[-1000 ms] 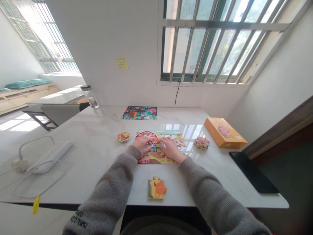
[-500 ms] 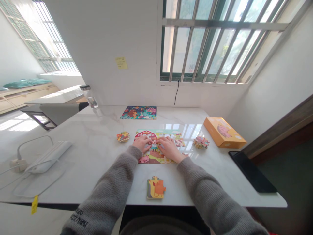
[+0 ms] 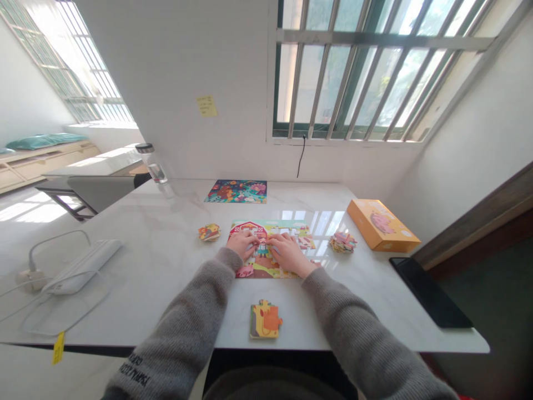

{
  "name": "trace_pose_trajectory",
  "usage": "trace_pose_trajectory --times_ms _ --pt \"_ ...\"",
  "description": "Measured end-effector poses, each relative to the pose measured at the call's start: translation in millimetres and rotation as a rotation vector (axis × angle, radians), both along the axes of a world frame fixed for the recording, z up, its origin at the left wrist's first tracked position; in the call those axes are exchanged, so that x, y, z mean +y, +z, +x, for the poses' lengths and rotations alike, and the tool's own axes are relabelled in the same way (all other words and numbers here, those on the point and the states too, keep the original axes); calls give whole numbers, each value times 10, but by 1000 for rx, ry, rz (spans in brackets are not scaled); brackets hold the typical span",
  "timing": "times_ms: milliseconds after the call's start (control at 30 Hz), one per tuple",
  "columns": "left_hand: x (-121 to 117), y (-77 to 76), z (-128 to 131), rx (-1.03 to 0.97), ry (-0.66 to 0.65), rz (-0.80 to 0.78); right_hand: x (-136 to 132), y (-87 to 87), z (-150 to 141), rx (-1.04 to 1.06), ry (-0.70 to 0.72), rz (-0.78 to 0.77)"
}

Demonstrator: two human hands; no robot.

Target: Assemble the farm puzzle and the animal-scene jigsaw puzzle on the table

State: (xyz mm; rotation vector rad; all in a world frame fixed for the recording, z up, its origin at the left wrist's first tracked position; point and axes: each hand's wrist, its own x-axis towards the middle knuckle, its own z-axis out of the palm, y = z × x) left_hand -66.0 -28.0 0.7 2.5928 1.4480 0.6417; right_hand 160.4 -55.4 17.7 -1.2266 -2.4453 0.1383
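A farm jigsaw puzzle (image 3: pixel 266 273) with a red barn and a pink pig lies partly assembled on the white table. At its middle is a puzzle piece (image 3: pixel 262 249) showing a small figure in a blue-green dress. My left hand (image 3: pixel 243 244) has curled fingers closed at the piece's left edge. From the other side, my right hand (image 3: pixel 287 253) grips its right edge with bent fingers and thumb. Both hands rest on the puzzle and hide parts of it. Some gaps show in its upper right area.
Loose puzzle pieces form a left pile (image 3: pixel 209 232), a right pile (image 3: pixel 342 242) and a near stack (image 3: pixel 265 320). Behind lies a dark colourful picture (image 3: pixel 236 191). An orange box (image 3: pixel 382 225) and black phone (image 3: pixel 431 291) sit right; a bottle (image 3: pixel 152 164) and power strip (image 3: pixel 85 266) left.
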Motion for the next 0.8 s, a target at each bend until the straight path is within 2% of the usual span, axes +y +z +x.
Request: trace_pose_trajectory --times_ms 467,800 --pt "-64 -16 98 24 6 24 -81 29 -36 -50 17 24" --pt "-17 -86 74 -6 -84 58 -137 -64 -15 -36 44 0"
